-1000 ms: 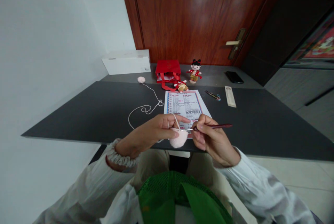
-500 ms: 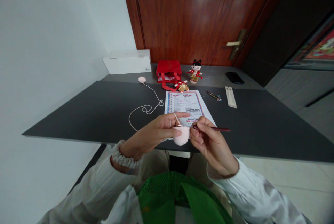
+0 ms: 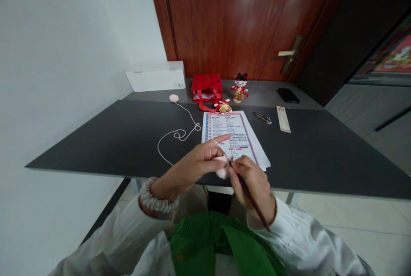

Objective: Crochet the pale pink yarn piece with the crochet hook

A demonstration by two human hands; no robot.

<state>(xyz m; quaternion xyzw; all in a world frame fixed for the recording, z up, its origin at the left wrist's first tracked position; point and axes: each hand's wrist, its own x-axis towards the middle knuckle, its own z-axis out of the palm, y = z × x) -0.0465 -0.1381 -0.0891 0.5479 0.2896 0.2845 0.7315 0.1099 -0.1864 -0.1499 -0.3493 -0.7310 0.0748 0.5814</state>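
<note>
Two hands busy just below centre frame! The left hand (image 3: 194,161) pinches one pale pink crochet piece (image 3: 221,173), index finger stretched out, one yarn strand (image 3: 197,127) looped over it. The right hand (image 3: 256,181) grips one dark-handled hook (image 3: 253,201), handle slanting down and right. At least two printed sheets (image 3: 226,128) lie beyond. Upper centre: one red bag (image 3: 207,81), one standing doll (image 3: 240,89), one lying figure (image 3: 224,106). One yarn ball (image 3: 174,98) sits left of them; one phone (image 3: 288,95), upper right.
</note>
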